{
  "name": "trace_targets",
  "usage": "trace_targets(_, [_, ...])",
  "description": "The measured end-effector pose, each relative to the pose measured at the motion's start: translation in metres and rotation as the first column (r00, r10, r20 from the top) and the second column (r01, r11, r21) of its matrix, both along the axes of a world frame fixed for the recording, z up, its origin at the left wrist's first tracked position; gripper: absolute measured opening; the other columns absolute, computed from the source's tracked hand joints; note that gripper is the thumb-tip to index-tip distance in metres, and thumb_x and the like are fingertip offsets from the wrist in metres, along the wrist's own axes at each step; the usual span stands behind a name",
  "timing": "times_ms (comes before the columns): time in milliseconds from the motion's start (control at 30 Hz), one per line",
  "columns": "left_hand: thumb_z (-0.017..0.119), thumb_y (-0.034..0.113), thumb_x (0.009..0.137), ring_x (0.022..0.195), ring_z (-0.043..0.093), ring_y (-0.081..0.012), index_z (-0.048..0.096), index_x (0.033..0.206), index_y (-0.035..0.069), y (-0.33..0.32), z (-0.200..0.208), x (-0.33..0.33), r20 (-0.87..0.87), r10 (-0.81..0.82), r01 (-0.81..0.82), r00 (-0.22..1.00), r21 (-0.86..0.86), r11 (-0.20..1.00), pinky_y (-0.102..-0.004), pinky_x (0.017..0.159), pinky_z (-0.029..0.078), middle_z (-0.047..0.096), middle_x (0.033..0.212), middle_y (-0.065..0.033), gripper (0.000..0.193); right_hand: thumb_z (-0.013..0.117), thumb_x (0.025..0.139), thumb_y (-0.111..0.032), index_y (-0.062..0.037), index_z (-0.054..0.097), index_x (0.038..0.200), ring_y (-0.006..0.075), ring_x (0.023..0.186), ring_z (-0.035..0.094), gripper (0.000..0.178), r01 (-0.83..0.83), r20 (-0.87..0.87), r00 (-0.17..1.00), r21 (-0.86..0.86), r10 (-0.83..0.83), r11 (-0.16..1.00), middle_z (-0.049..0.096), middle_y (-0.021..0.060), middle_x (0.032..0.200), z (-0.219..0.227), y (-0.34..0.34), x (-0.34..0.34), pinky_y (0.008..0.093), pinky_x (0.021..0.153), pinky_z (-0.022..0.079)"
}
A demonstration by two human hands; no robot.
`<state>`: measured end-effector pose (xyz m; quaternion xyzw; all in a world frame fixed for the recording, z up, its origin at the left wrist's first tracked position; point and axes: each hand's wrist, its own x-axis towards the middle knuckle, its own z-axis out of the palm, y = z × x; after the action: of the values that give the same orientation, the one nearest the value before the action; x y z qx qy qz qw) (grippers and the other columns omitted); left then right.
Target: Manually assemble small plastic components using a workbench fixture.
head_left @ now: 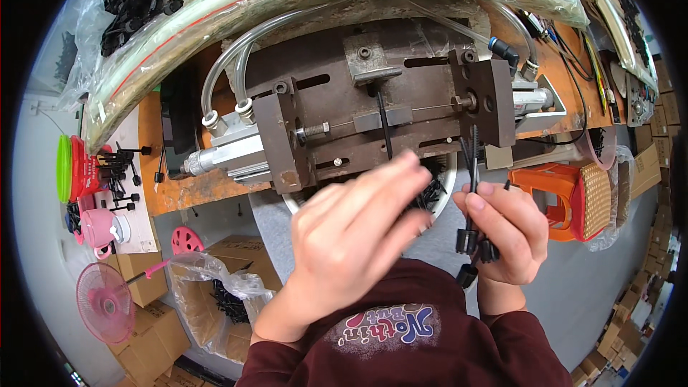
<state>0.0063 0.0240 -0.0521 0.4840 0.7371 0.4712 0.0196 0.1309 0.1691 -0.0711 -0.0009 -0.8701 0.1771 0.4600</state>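
A thin black rod (385, 118) stands in the brown metal fixture (337, 64), under a small clamp block (374, 64); its lower end is hidden behind my left hand. My left hand (351, 226), blurred by motion, is just in front of the fixture with fingers stretched out and thumb apart; nothing shows between them. In my right hand (512, 226) a few black brush wands (470, 201) are pinched between thumb and fingers. Their ridged black caps (467, 241) hang downward, and one bristled tip points up toward the fixture. Below the fixture, a white tub (448, 193) of black pieces is partly covered by my hands.
Air cylinders (240, 154) with clear hoses flank the fixture on an orange bench (186, 193). More black wands lie at the left by a pink mug (97, 229). A pink fan (105, 302), a lined carton (215, 308) and an orange stool (552, 186) stand around.
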Motion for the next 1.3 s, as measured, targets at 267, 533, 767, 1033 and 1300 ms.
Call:
trace_targets(267, [0.087, 0.004, 0.062, 0.084, 0.068, -0.0215, 0.072, 0.099, 0.001, -0.012, 0.014, 0.014, 0.024, -0.007, 0.004, 1.000, 0.103, 0.995, -0.0290, 0.069, 0.054, 0.071, 0.094, -0.0119, 0.040, 0.070, 0.075, -0.003, 0.0015, 0.072, 0.104, 0.0259, 0.088, 0.070, 0.030, -0.085, 0.100, 0.991, -0.028, 0.088, 0.996, 0.069, 0.0158, 0.109, 0.007, -0.007, -0.008, 0.0340, 0.077, 0.059])
trace_targets(533, [0.080, -0.001, 0.067, 0.084, 0.068, -0.0259, 0.070, 0.096, -0.002, -0.003, -0.012, 0.004, -0.326, 0.127, -0.146, 0.937, -0.034, 0.989, -0.0331, 0.074, 0.056, 0.069, 0.112, -0.0165, 0.030, 0.066, 0.084, 0.003, 0.0046, 0.065, 0.110, 0.0291, 0.093, 0.070, 0.026, -0.049, 0.053, 0.997, -0.195, 0.061, 0.980, 0.064, 0.0237, 0.117, 0.004, 0.000, -0.004, 0.0292, 0.069, 0.057])
trace_targets(767, [0.079, 0.007, 0.070, 0.070, 0.066, -0.0190, 0.070, 0.093, 0.001, 0.006, -0.011, -0.006, -0.426, 0.104, -0.178, 0.898, -0.137, 0.974, -0.0281, 0.063, 0.051, 0.069, 0.117, -0.0122, 0.025, 0.067, 0.083, 0.008, 0.0006, 0.054, 0.114, 0.0349, 0.092, 0.072, 0.034, -0.183, -0.127, 0.981, -0.356, 0.146, 0.916, 0.065, 0.0272, 0.115, -0.007, -0.004, -0.009, 0.0358, 0.072, 0.059])
trace_targets(1033, [0.080, 0.001, 0.070, 0.073, 0.068, -0.0149, 0.071, 0.098, 0.001, 0.001, -0.006, -0.007, -0.172, 0.096, -0.120, 0.981, -0.141, 0.983, -0.0255, 0.065, 0.053, 0.070, 0.114, -0.0128, 0.030, 0.081, 0.072, 0.001, -0.0030, 0.065, 0.100, 0.0279, 0.078, 0.071, 0.033, 0.009, -0.051, 0.999, -0.110, -0.014, 0.994, 0.071, 0.0171, 0.103, -0.006, 0.005, -0.005, 0.0324, 0.064, 0.057])
trace_targets(1300, [0.087, 0.004, 0.060, 0.077, 0.068, -0.0212, 0.071, 0.097, -0.004, -0.010, 0.012, 0.000, 0.159, -0.155, 0.138, 0.975, 0.114, 0.984, -0.0283, 0.067, 0.054, 0.072, 0.093, -0.0146, 0.041, 0.074, 0.068, -0.003, 0.0016, 0.072, 0.094, 0.0244, 0.076, 0.068, 0.026, -0.040, -0.078, 0.996, 0.108, 0.049, 0.993, 0.071, 0.0161, 0.101, -0.009, 0.001, -0.019, 0.0303, 0.063, 0.057])
